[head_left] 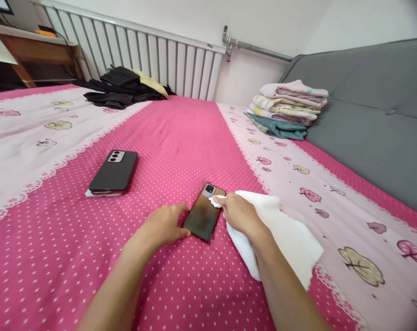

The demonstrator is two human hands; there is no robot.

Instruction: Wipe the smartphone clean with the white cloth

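Note:
A smartphone (203,216) with a shiny brown-gold back lies camera side up on the pink bedspread. Its left edge is gripped by my left hand (167,224), thumb at the lower corner and index finger higher up the side. My right hand (241,211) is closed on a white cloth (287,230), pressing a bunched corner of it against the phone's back near the camera. The rest of the cloth spreads over the bed under and beside my right forearm.
To the left, a dark grey phone (115,172) lies on top of a pale flat object (103,194). Dark clothes (122,87) are heaped at the far side, before a white radiator (143,50). Folded fabrics (287,108) are stacked against the grey headboard (374,101).

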